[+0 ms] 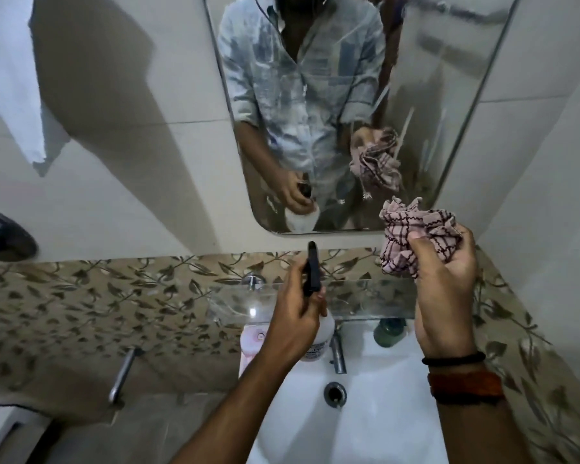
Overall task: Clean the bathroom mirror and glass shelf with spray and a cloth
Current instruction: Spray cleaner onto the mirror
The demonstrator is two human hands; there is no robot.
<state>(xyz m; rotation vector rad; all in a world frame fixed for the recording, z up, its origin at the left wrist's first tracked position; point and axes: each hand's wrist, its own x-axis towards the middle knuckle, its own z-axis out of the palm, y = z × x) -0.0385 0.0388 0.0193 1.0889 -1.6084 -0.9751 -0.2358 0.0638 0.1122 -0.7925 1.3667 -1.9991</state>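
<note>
The wall mirror (426, 95) is streaked with wet spray and foam across its middle. Below it a clear glass shelf (369, 298) juts out above the basin. My left hand (297, 316) grips a white spray bottle (320, 341) with a black trigger head, nozzle pointing up at the mirror's lower edge. My right hand (444, 293) holds a crumpled pink checked cloth (412, 236) just below the mirror's bottom right corner, apart from the glass. Both hands and the person's pale shirt show in the reflection.
A white basin (379, 413) with a chrome tap (337, 351) sits under the shelf. A pink soap dish (252, 346) lies left of the tap, a green jar (387, 333) to the right. A white towel (14, 78) hangs at upper left; a chrome handle (123, 376) sticks out lower left.
</note>
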